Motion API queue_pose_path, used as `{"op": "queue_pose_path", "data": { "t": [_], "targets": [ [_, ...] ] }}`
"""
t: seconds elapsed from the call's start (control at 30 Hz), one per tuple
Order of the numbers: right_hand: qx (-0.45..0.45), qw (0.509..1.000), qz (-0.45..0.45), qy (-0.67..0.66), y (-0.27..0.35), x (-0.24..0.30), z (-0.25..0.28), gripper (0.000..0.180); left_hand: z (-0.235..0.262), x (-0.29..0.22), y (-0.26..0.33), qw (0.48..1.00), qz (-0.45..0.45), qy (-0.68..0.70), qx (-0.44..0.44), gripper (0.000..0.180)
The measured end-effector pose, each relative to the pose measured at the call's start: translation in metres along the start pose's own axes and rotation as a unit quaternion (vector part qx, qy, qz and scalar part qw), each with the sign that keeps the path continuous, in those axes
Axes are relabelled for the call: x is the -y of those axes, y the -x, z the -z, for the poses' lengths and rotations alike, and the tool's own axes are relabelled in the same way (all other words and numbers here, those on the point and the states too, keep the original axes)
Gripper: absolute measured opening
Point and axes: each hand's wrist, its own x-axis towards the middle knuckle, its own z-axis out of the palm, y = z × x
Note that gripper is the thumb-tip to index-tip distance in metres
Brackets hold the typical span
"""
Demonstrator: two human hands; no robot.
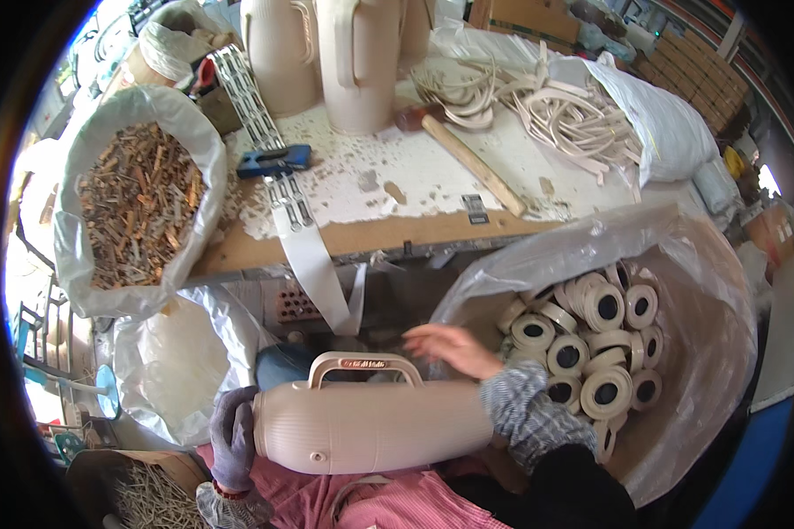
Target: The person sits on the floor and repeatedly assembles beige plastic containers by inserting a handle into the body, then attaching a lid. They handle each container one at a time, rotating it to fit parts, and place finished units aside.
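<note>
Across my lap lies a beige plastic vacuum jug body [379,428] on its side, ribbed near its left end, its handle [326,368] facing up and away from me. My left hand [232,441], in a grey-purple glove, is closed round the jug's left end. Just beyond the jug's right part, my bare right hand [457,347] hovers with its fingers stretched out to the left, holding nothing. A small round hole shows low on the jug's near side. To the right, a large clear-lined bag [697,353] holds many beige ring-shaped parts [606,392] with dark centres.
On the worn table [397,189] are upright beige jugs [359,70], a wooden-handled hammer [474,165], beige strap-like parts [565,119] and a strip of metal pieces [247,93] under a blue tool [273,160]. Bags of small brown pieces [141,207] and pale screws or pins [154,494] stand left.
</note>
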Motion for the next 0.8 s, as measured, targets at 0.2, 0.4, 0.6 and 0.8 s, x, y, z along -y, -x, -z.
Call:
{"op": "queue_pose_path", "data": {
  "t": [0.2,0.4,0.6,0.8],
  "targets": [
    [-0.241,0.796,-0.478,0.284,0.117,-0.322,0.067,0.075,0.047,0.067,0.048,0.978,0.124,0.125,-0.110,0.042],
    [-0.160,0.765,-0.556,0.284,0.094,-0.318,0.055,0.075,0.063,0.116,0.051,0.933,0.096,0.283,-0.201,0.060],
    [-0.143,0.765,-0.551,0.302,0.102,-0.301,0.057,0.076,0.066,0.129,0.040,0.836,0.140,0.449,-0.284,0.066],
    [-0.117,0.764,-0.546,0.322,0.136,-0.276,0.046,0.076,0.071,0.125,0.049,0.808,0.146,0.520,-0.237,0.072]
  ]
}}
